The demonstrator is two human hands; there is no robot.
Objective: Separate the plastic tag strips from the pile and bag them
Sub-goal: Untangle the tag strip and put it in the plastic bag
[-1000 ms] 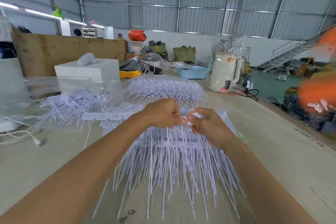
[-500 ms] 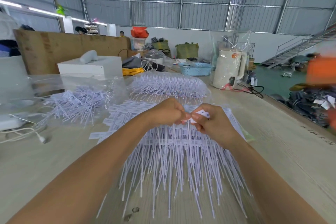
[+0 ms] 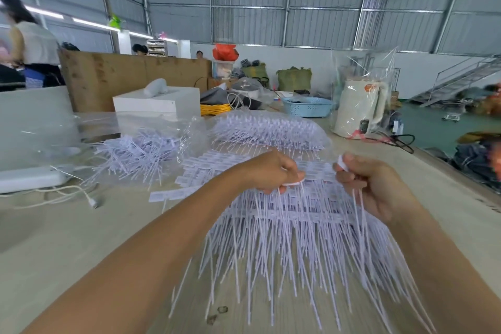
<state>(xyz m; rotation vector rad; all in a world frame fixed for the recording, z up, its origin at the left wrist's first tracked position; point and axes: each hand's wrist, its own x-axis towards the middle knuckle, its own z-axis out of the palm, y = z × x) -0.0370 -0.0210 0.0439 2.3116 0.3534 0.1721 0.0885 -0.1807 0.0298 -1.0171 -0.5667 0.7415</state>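
Both hands, left (image 3: 273,171) and right (image 3: 376,184), pinch tag strips (image 3: 284,238).

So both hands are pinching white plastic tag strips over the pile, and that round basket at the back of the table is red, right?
Not quite: the round plastic basket is light blue, not red, as the head view shows. The rest holds: the left hand and right hand each pinch white plastic tag strips above the pile.

hands: left hand (image 3: 273,171) and right hand (image 3: 376,184) now apart, no longer touching | right: pinches a torn-off tag (image 3: 342,164) | left: keeps its strip (image 3: 291,184)
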